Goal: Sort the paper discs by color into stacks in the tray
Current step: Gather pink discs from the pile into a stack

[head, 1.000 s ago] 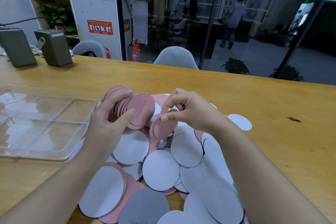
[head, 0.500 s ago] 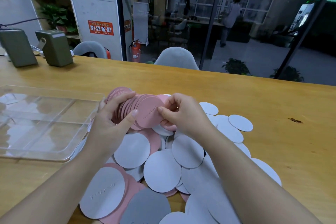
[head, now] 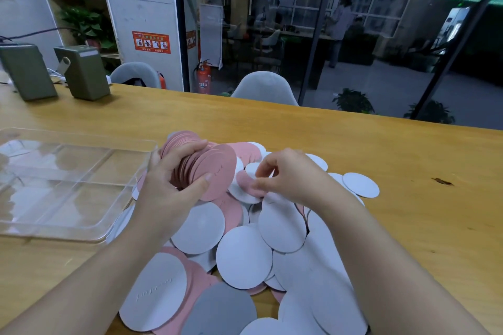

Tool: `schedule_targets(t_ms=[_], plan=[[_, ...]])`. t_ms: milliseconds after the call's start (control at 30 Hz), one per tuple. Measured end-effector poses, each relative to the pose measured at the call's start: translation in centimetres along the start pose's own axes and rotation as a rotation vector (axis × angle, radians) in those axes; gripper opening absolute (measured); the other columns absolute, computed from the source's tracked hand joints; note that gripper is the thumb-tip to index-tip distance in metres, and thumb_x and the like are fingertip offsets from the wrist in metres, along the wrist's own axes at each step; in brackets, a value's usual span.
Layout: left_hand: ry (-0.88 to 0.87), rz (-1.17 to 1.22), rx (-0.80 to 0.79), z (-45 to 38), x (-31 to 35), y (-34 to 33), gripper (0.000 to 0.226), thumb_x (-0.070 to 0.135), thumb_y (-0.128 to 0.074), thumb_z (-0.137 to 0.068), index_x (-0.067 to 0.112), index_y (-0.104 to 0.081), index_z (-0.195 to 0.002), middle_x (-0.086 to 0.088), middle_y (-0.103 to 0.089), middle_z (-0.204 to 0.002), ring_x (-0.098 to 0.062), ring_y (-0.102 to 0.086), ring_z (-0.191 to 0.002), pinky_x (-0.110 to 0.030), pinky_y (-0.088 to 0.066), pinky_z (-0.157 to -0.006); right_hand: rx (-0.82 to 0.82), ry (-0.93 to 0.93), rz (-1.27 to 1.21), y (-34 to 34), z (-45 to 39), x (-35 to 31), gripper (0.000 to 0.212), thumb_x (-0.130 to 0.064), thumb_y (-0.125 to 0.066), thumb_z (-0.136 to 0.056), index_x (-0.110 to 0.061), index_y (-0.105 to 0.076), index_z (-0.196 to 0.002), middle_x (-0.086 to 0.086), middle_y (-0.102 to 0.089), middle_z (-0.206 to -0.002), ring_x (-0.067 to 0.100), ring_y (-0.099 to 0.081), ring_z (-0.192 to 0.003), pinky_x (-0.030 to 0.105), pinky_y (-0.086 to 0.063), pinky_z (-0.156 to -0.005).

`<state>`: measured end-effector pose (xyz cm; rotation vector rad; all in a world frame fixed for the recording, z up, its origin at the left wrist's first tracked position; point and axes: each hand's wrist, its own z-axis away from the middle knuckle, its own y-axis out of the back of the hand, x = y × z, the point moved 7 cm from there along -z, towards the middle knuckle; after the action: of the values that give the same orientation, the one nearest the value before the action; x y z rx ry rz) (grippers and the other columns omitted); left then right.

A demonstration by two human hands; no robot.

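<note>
Left hand [head: 174,185] grips the gathered pink stack [head: 201,168] beside the clear tray [head: 73,185]; right hand [head: 288,174] pinches another pink disc [head: 247,182] from the pile, likely to add.

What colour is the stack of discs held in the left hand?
Pink: the fanned stack of round paper discs in the left hand, head view.

- 2 bare forearms enter from the bottom edge, no sleeves visible.
- Left hand [head: 174,185] and right hand [head: 294,177]: no rings, watch or gloves; short, unpainted nails.
</note>
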<state>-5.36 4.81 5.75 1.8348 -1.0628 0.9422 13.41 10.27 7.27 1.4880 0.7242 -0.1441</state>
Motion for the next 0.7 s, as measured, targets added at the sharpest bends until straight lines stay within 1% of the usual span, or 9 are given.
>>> schedule_targets(t_ms=[100, 167, 267, 367, 400, 467, 567, 633, 700], plan=[[0.007, 0.004, 0.03, 0.0, -0.1, 0.3, 0.05, 0.027, -0.065, -0.064, 0.065, -0.058, -0.096, 0.005, -0.044, -0.127, -0.019, -0.038, -0.134, -0.048, -0.039, -0.106, -0.081, -0.026, 0.066, -1.1, 0.2, 0.0, 0.034, -0.035, -0.073, -0.075, -0.003, -0.07, -0.087, 0.015, -0.068, -0.096, 0.027, -0.062, -0.091, 0.039, -0.048, -0.066], [0.005, 0.007, 0.032, 0.0, 0.1, 0.4, 0.05, 0.027, -0.064, -0.063, 0.064, -0.059, -0.095, 0.009, -0.044, -0.117, -0.015, -0.043, -0.128, -0.047, -0.044, -0.101, -0.097, -0.024, 0.113, -1.5, 0.1, -0.1, 0.032, -0.031, -0.074, -0.076, -0.002, -0.07, -0.088, 0.016, -0.068, -0.096, 0.029, -0.062, -0.092, 0.041, -0.05, -0.075], [-0.013, -0.007, 0.036, 0.1, 0.4, 0.4, 0.049, 0.028, -0.064, -0.063, 0.067, -0.057, -0.092, 0.012, -0.045, -0.115, -0.01, -0.046, -0.121, -0.041, -0.046, -0.1, -0.089, 0.002, 0.175, -1.6, 0.0, -0.1, 0.03, -0.031, -0.071, -0.079, -0.002, -0.071, -0.084, 0.017, -0.069, -0.089, 0.027, -0.061, -0.076, 0.034, -0.043, -0.061], [-0.03, -0.006, 0.044, 0.0, 0.3, 0.4, 0.047, 0.031, -0.066, -0.064, 0.07, -0.056, -0.089, 0.018, -0.045, -0.114, -0.007, -0.049, -0.117, -0.023, -0.042, -0.096, -0.037, 0.026, 0.225, -1.5, 0.1, -0.3, 0.043, -0.04, -0.058, -0.087, -0.002, -0.065, -0.069, 0.018, -0.059, -0.065, 0.018, -0.037, -0.052, 0.028, -0.028, -0.05], [-0.034, -0.004, 0.047, -0.1, 0.3, 0.4, 0.047, 0.032, -0.066, -0.064, 0.07, -0.056, -0.089, 0.018, -0.045, -0.114, -0.006, -0.05, -0.117, -0.024, -0.043, -0.096, -0.014, 0.032, 0.241, -1.3, 0.1, -0.4, 0.049, -0.042, -0.053, -0.09, -0.002, -0.059, -0.061, 0.015, -0.049, -0.057, 0.017, -0.031, -0.05, 0.028, -0.025, -0.048], [-0.03, 0.002, 0.049, -0.2, 0.0, 0.4, 0.046, 0.032, -0.067, -0.064, 0.068, -0.057, -0.091, 0.018, -0.045, -0.114, -0.006, -0.049, -0.117, -0.036, -0.046, -0.099, 0.017, 0.05, 0.271, -0.9, 0.1, -0.8, 0.051, -0.04, -0.048, -0.094, -0.006, -0.05, -0.056, 0.009, -0.042, -0.054, 0.017, -0.028, -0.05, 0.029, -0.023, -0.048], [-0.027, 0.003, 0.046, -0.3, -0.3, 0.5, 0.045, 0.033, -0.068, -0.065, 0.066, -0.058, -0.094, 0.009, -0.045, -0.121, -0.012, -0.046, -0.124, -0.044, -0.045, -0.101, 0.063, 0.083, 0.28, -0.4, 0.0, -1.3, 0.044, -0.035, -0.044, -0.094, 0.0, -0.059, -0.072, 0.014, -0.06, -0.07, 0.026, -0.046, -0.061, 0.033, -0.033, -0.054], [-0.039, 0.0, 0.048, -0.3, -0.2, 0.4, 0.045, 0.033, -0.068, -0.066, 0.068, -0.057, -0.092, 0.006, -0.046, -0.123, -0.013, -0.046, -0.124, -0.035, -0.045, -0.101, 0.117, 0.114, 0.261, 0.1, 0.1, -1.7, 0.04, -0.032, -0.041, -0.095, -0.001, -0.06, -0.078, 0.014, -0.063, -0.08, 0.03, -0.055, -0.074, 0.039, -0.043, -0.061], [-0.041, 0.04, 0.053, -0.4, -0.4, 0.4, 0.046, 0.028, -0.072, -0.07, 0.067, -0.058, -0.09, 0.003, -0.048, -0.124, -0.012, -0.048, -0.121, -0.016, -0.048, -0.09, 0.15, 0.136, 0.213, 0.7, 0.2, -2.1, 0.032, -0.025, -0.037, -0.097, -0.005, -0.06, -0.087, 0.009, -0.061, -0.09, 0.028, -0.055, -0.084, 0.043, -0.047, -0.074]])
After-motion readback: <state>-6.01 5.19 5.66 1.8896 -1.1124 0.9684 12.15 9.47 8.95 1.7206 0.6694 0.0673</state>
